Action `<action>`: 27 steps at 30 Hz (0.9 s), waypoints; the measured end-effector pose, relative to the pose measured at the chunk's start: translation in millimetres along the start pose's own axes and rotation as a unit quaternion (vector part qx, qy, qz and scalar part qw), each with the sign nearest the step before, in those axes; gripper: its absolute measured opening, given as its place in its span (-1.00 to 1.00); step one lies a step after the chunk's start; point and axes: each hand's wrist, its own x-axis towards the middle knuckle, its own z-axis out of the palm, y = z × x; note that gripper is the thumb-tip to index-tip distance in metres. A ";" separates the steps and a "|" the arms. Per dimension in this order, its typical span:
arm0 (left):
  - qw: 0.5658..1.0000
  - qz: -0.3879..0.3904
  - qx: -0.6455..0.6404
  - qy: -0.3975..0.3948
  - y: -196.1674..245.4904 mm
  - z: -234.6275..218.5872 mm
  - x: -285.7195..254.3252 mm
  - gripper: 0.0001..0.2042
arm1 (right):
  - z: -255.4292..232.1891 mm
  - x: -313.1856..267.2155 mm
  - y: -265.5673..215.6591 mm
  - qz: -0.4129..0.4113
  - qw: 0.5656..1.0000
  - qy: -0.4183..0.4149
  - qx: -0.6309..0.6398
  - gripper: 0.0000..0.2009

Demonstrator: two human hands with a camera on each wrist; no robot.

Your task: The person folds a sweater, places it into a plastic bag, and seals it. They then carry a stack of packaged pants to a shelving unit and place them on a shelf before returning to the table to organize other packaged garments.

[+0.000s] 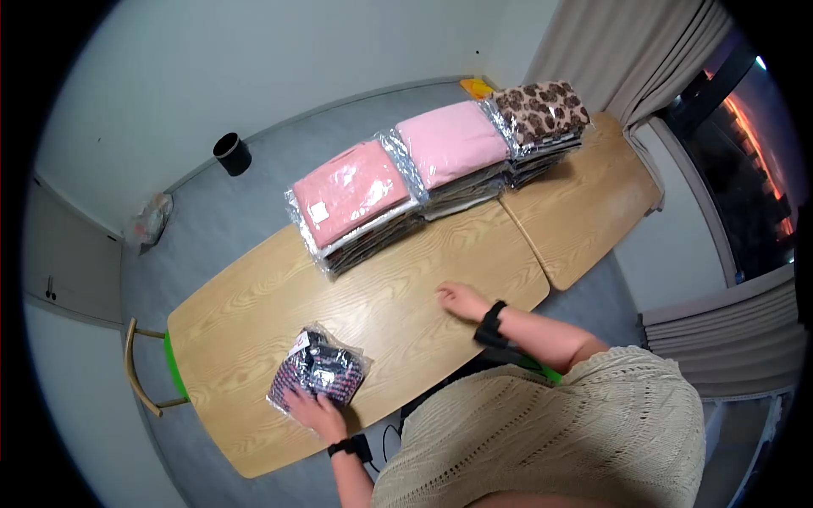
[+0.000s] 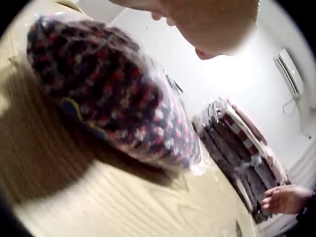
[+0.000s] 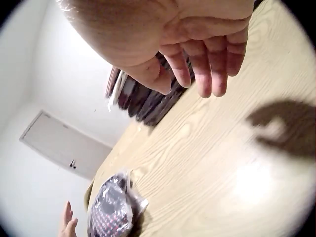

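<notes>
A dark knit garment with pink and white flecks, folded in a clear plastic bag (image 1: 326, 366), lies on the near left part of the wooden table. Over its near edge in the head view is my left hand (image 1: 318, 415), fingers extended and overlapping the bag. The left wrist view has the bagged garment (image 2: 108, 94) large on the tabletop, with part of my left hand (image 2: 207, 22) above it. My right hand (image 1: 464, 301) is over the middle of the table and holds nothing. Its fingers (image 3: 200, 69) hang loosely bent in the right wrist view, casting a shadow on the wood.
Along the table's far side stand three stacks of bagged folded clothes, topped by a coral pink piece (image 1: 351, 195), a light pink piece (image 1: 453, 144) and a brown-spotted piece (image 1: 542, 110). A second table (image 1: 584, 212) adjoins on the right. A green chair (image 1: 174, 364) stands at the left end.
</notes>
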 end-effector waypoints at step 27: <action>1.000 0.026 -0.006 -0.014 291.2 67.5 37.4 -0.27 | -319.1 -15.9 82.0 -0.089 0.915 0.252 0.304 -0.80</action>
